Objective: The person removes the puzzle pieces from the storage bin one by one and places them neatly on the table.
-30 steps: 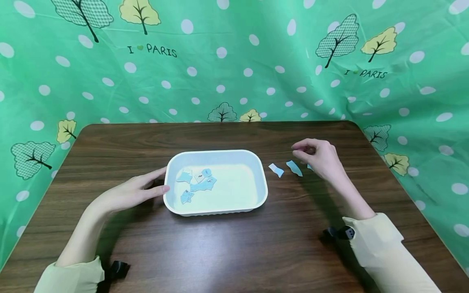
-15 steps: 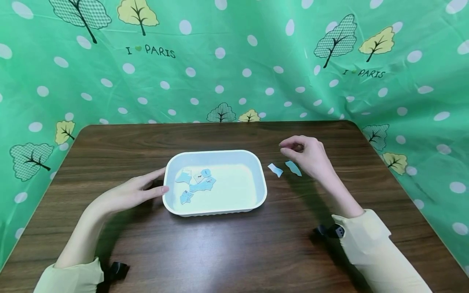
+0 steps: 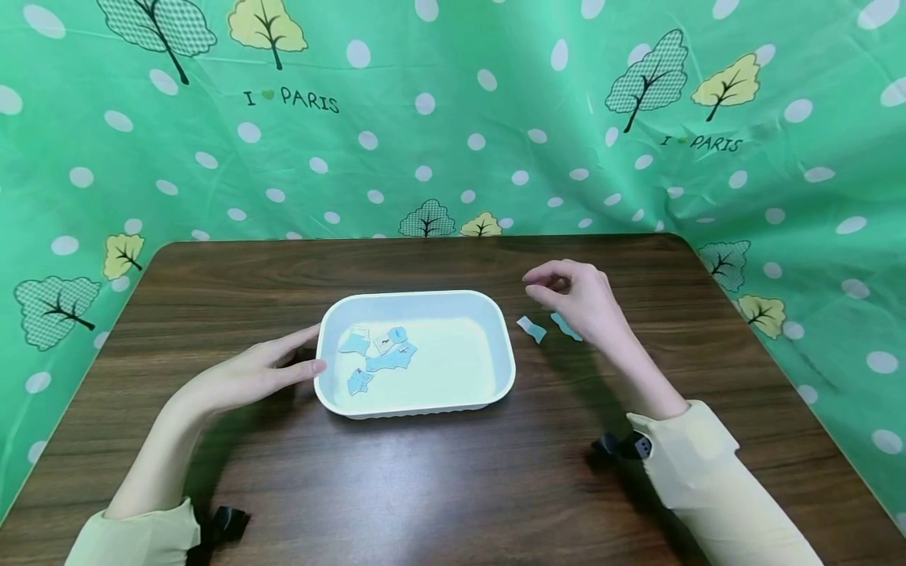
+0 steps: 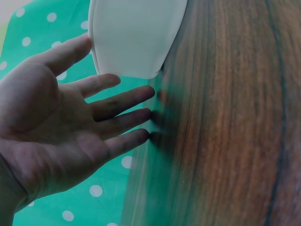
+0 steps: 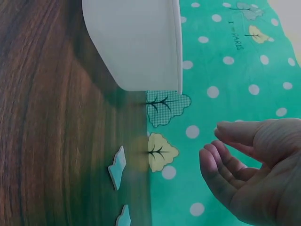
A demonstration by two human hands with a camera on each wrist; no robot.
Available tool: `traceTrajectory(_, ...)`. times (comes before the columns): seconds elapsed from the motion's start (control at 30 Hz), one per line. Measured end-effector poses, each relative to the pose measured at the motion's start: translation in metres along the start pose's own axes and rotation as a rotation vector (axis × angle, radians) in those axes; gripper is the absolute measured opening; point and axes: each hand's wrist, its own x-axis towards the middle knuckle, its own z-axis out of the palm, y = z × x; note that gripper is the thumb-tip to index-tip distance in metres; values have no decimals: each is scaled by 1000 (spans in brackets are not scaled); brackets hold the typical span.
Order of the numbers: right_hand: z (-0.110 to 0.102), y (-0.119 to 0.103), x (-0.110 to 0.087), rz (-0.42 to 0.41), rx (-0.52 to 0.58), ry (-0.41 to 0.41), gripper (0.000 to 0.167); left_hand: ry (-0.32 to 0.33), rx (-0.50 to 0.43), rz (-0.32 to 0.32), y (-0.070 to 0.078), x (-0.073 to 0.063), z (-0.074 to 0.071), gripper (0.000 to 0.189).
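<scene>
A white tray (image 3: 416,393) stands on the dark table. Several thin, irregular light-blue pieces (image 3: 392,358) lie in its left half. The left hand (image 3: 244,373) rests against the tray's left end, thumb on the rim; its fingers look straight and spread in the left wrist view. Above the table to the tray's right hovers the right hand (image 3: 580,303), fingers loosely bent, a gap between thumb and forefinger and nothing visible in it. Below it lie a blue-and-white piece (image 3: 532,329) and a blue piece (image 3: 565,325), the latter partly covered by the hand.
The brown wooden table (image 3: 425,487) has rounded far corners. Behind it hangs a green dotted cloth (image 3: 453,118) with printed trees. Black straps (image 3: 230,523) show at both sleeves.
My right hand has moved left toward the tray, past the loose pieces. A third blue piece edge, seen earlier beside it, is now out of sight. The left hand and tray stay put.
</scene>
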Motion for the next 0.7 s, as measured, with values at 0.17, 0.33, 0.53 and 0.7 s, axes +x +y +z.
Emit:
traceTrajectory(0.17, 4, -5, 1, -12, 7, 5, 13, -5, 0, 3, 0, 1, -1, 68)
traceTrajectory(0.33, 10, -11, 2, -25, 22, 2, 13, -11, 17, 3, 0, 2, -2, 69)
traceTrajectory(0.53, 16, -21, 3, -22, 43, -19, 13, -13, 30, -8, 0, 2, -3, 70)
traceTrajectory(0.7, 20, -30, 3, -24, 66, -32, 13, -16, 10, -8, 1, 1, -3, 70)
